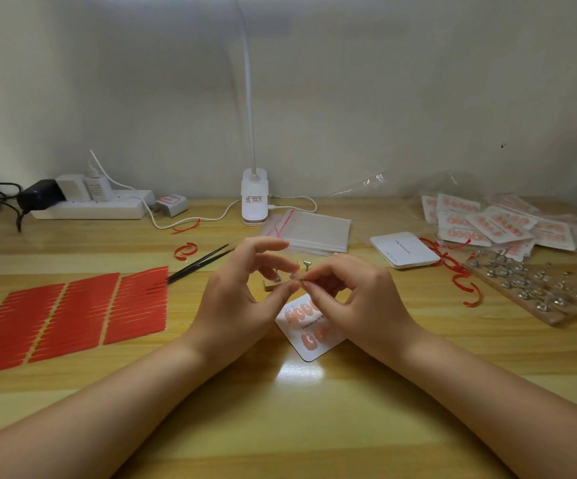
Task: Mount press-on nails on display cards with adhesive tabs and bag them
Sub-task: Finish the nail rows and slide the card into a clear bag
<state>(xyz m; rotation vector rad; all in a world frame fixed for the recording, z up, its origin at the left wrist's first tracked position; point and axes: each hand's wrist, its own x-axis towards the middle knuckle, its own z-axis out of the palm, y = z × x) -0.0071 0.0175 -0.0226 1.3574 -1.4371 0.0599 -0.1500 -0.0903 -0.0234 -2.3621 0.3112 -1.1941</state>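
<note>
Left hand (242,292) and right hand (352,299) pinching small piece above nail card (309,344), wooden table (280,409)

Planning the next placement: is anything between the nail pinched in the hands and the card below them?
Nothing visible does. Both hands, left and right, pinch a small piece directly above the display card, whose right part they hide.

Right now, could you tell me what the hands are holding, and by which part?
Both hands, left hand and right hand, pinch one tiny object between their fingertips; it is too small to identify, or to tell which part.
</note>
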